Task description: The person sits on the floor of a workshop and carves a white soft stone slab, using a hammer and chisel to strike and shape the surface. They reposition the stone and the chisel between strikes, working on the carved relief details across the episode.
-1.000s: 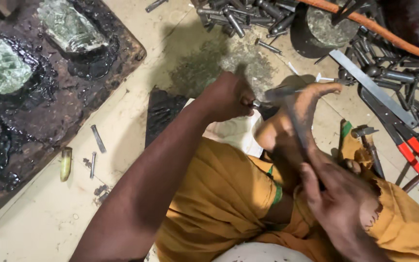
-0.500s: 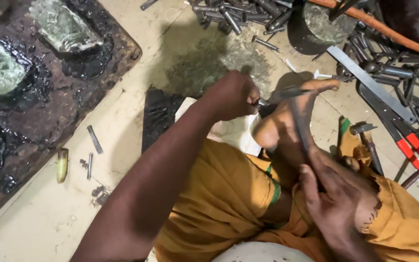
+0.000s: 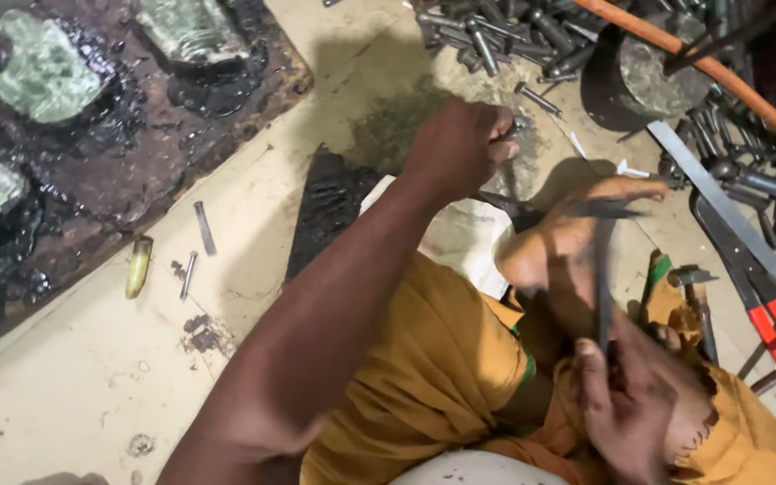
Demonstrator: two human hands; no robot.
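The only camera sat on my head and looked steeply down over my own knees and orange trousers (image 3: 424, 359) at the floor (image 3: 74, 395) where I sat. It was close: my left hand (image 3: 460, 148) closed at arm's reach ahead, my right hand (image 3: 626, 404) gripping just under the lens. No second view shared any of this.

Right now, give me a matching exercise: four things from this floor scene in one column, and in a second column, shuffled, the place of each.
Things:
1 left hand
2 right hand
3 green stone
4 red-handled cutters

Places:
A on the dark tarry board
B far right, beside the flat metal bar
C lower right, gripping a thin dark tool
D top centre, closed on a small metal piece

Pairs: 1-D, 2-C, 3-A, 4-B
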